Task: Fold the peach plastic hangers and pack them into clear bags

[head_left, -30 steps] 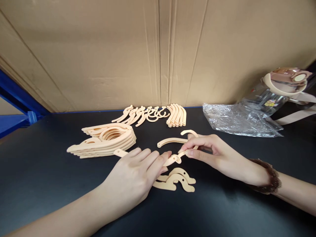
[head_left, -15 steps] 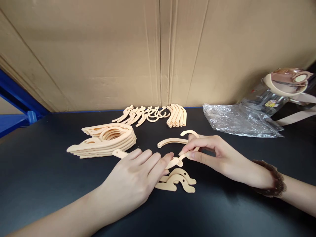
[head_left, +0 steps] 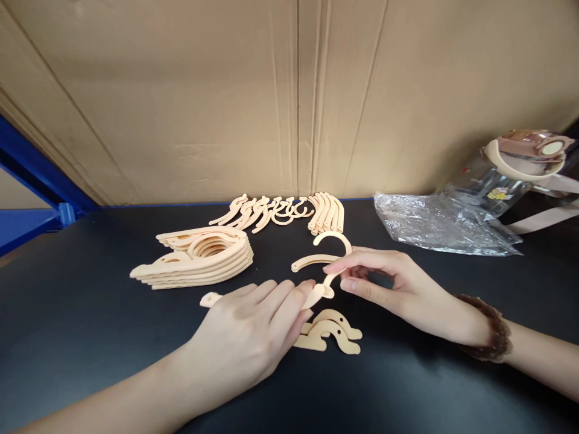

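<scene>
My left hand point(head_left: 251, 328) lies palm down on the black table point(head_left: 90, 337), fingers closed over a peach plastic hanger arm point(head_left: 210, 298) whose other end shows at my fingertips. My right hand point(head_left: 389, 283) pinches a peach hook piece point(head_left: 333, 240) by its stem, right where it meets the arm's end. A curved peach strip point(head_left: 310, 261) lies just behind the hook. Two flat peach pieces point(head_left: 332, 331) rest on the table under and right of my left fingers.
A stack of assembled peach hangers point(head_left: 203, 256) sits at left centre. Rows of loose hooks point(head_left: 266, 212) and curved strips point(head_left: 326, 212) lie against the cardboard wall point(head_left: 289, 96). Crumpled clear plastic point(head_left: 434, 226) and a water bottle point(head_left: 511, 169) are at right. A blue frame point(head_left: 31, 199) stands at left.
The hook in my right hand has tipped more upright and its thumb and forefinger have parted slightly. My left hand has slid a little toward me with the hanger arm.
</scene>
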The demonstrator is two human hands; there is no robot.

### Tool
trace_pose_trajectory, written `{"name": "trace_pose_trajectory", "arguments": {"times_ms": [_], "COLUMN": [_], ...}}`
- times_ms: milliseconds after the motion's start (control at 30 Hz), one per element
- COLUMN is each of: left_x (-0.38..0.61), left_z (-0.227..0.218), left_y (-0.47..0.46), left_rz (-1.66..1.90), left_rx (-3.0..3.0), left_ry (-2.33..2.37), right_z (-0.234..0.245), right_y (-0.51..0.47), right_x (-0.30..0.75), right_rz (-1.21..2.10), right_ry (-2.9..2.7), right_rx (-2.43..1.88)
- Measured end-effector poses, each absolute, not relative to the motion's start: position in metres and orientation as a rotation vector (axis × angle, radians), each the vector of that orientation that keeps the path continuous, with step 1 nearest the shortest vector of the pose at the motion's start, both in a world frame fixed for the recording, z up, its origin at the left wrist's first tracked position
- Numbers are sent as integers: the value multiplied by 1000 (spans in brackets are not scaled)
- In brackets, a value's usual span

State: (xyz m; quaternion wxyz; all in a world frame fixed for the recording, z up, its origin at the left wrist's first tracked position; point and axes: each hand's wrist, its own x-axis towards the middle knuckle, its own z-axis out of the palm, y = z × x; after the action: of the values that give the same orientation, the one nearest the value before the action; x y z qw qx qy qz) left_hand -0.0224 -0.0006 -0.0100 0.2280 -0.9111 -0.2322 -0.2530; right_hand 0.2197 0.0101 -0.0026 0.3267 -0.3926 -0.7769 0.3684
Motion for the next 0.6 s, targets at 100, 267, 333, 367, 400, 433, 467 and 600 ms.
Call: {"name": "trace_pose_trajectory", "arguments": {"times_ms": [100,267,333,367,400,433,467,600], "left_x": [-23,-21,-21,-20,-20,-20,-20,-19], "left_z": [-11,-10,-8,-7,-6,-6,-5,-9], "left_y": [-3,-9,-10,-10,-10,-11,-12,-20], "left_rz": [-744,-657,-608,-595,-595,-611,-641,-803], "left_rx": [-2464,-2346,-2311,-2299,-2290,-2288,-2299,-2470], "left_ry": [-686,-751,-784,-799,-814,-828,-847,-984], "right_z": [-4,-7,-8,-8,-8,-9,-10,-18], "right_y": [9,6,6,6,8,10,13,25], "right_x": [219,219,220,221,222,224,226,233], "right_rz": [990,950,901,857,787,688,567,151], "right_ry": [-2051,-2121,-2159,-2180,-2203,-2229,-2258,-2412], "right_rx": [-966,-821,-783,-782,-793,-818,-852,-990]}}
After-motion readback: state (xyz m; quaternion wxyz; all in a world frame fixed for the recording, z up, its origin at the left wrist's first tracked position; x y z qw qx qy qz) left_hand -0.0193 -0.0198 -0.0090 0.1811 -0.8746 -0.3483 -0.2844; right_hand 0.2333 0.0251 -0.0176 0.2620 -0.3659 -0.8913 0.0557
